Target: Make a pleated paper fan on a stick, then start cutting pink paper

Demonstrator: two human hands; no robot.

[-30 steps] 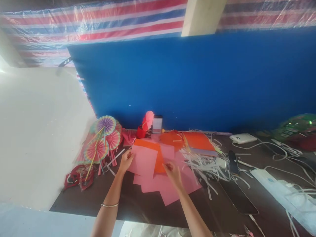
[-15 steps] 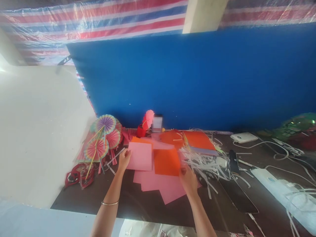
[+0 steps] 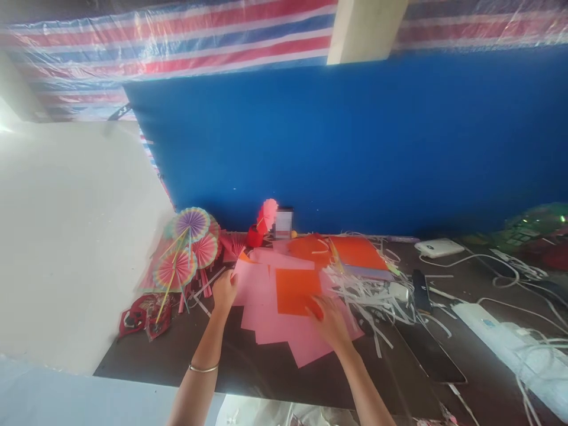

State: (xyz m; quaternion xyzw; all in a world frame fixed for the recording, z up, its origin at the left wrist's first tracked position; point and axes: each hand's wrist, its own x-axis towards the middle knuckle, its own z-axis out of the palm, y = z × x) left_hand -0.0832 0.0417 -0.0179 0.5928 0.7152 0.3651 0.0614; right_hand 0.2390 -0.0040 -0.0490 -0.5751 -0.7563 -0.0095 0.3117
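My left hand [image 3: 225, 290] is closed on the edge of a pink paper sheet [image 3: 252, 284], which tilts over other sheets. A bit of orange shows behind its top edge. My right hand [image 3: 329, 320] has its fingers stretched out over the lower right corner of an orange paper square [image 3: 295, 290]. Beneath these, several pink sheets [image 3: 306, 343] lie fanned out on the dark table.
Folded paper fans [image 3: 190, 236] stand at the left, near a red packet [image 3: 142, 316]. White paper strips [image 3: 368, 293] are heaped right of the sheets. Beyond them lie a dark phone [image 3: 430, 352], a white power strip [image 3: 501, 340] and cables. A blue board [image 3: 332, 142] rises behind.
My right hand has moved left from the orange square's edge onto its corner, its fingers now stretched out. The pink sheet in my left hand has tilted.
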